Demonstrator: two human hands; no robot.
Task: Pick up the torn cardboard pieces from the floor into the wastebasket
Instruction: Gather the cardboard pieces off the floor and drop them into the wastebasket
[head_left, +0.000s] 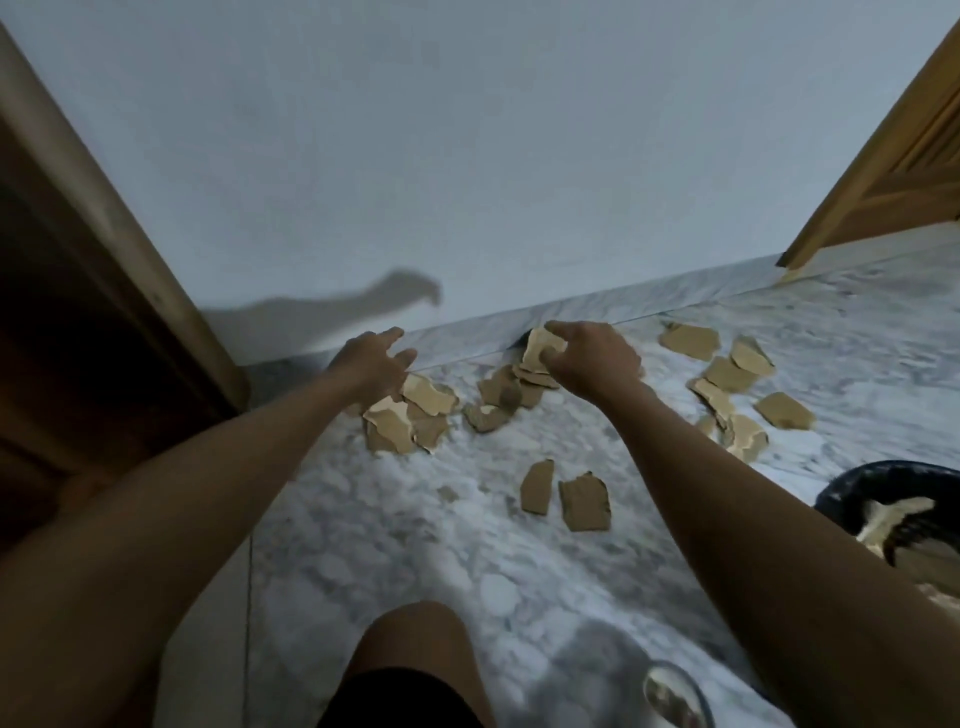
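Several torn brown cardboard pieces lie scattered on the marble floor near the wall. My right hand is shut on a pale cardboard piece, held upright just above a small pile. My left hand hovers with fingers spread over another pile, holding nothing. Two separate pieces lie nearer to me. More pieces are spread to the right. The black wastebasket sits at the right edge, partly hidden by my right forearm, with cardboard inside.
A pale wall with a marble skirting runs behind the pieces. A dark wooden door frame stands at the left, another wooden door at the far right. My knee is at the bottom, beside a shiny round object.
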